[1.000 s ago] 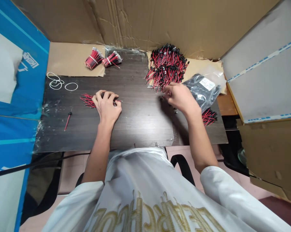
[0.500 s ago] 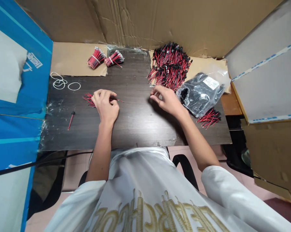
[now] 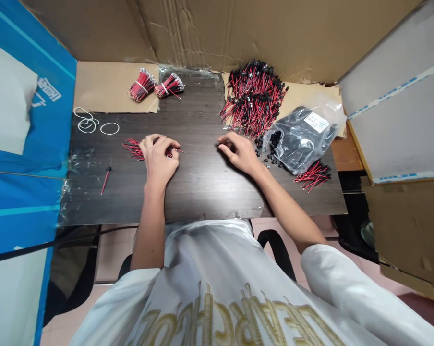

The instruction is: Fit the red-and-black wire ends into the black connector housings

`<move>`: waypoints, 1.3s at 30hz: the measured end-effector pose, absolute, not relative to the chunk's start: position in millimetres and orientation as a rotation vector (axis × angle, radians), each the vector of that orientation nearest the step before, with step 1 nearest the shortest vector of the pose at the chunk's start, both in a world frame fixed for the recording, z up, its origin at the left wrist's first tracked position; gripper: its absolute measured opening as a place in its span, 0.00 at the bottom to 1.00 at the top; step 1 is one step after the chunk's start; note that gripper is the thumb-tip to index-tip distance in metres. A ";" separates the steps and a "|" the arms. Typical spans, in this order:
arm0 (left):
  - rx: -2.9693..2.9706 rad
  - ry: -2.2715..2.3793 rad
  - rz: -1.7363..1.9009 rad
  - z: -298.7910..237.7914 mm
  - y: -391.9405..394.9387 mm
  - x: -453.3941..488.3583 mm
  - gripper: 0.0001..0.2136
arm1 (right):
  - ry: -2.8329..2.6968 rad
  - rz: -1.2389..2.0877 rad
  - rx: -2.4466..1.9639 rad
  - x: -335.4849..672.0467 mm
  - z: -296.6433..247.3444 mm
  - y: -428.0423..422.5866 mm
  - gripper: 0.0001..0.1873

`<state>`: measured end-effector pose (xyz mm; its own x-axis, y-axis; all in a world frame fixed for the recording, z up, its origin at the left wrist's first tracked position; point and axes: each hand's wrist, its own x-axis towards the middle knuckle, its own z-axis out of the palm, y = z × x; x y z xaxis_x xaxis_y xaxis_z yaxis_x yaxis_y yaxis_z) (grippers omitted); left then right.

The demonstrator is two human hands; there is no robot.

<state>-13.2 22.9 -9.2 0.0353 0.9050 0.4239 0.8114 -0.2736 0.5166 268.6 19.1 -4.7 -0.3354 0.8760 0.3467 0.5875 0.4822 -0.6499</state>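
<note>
My left hand (image 3: 159,156) is closed over thin red-and-black wires (image 3: 133,149) lying on the dark table. Their ends stick out on its left, and a wire tip (image 3: 181,151) shows right of the thumb. My right hand (image 3: 238,151) hovers over the table just left of small loose black connector pieces (image 3: 268,156). Its thumb and index finger are bent together in a pinch; anything between them is too small to make out.
A large heap of red-and-black wires with black connectors (image 3: 253,96) lies behind. At right are a clear bag of black parts (image 3: 303,139) and a wire pile (image 3: 313,176). Two banded wire bundles (image 3: 142,86), rubber bands (image 3: 110,128) and a single wire (image 3: 105,180) lie left.
My right hand has moved slightly left and toward me, uncovering loose black pieces beside the bag. My left hand has shifted a little right, its grip still on the wires.
</note>
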 end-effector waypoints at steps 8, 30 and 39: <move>2.261 1.765 1.003 -11.0 22.3 -10.4 0.08 | -2.039 0.550 -1.224 267.5 -5.7 19.5 0.13; 2.254 1.580 1.398 -8.8 10.7 10.0 0.12 | -1.563 1.193 -1.034 251.2 -9.3 19.6 0.31; 2.268 1.239 1.342 -10.7 0.9 38.4 0.10 | -1.276 1.555 -0.852 238.7 -8.6 16.3 0.36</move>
<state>38.4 0.9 -10.7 0.2230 0.7590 0.6117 0.5493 -0.6162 0.5644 238.7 16.3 -8.6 -0.3362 0.9409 0.0399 -0.2226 -0.0382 -0.9742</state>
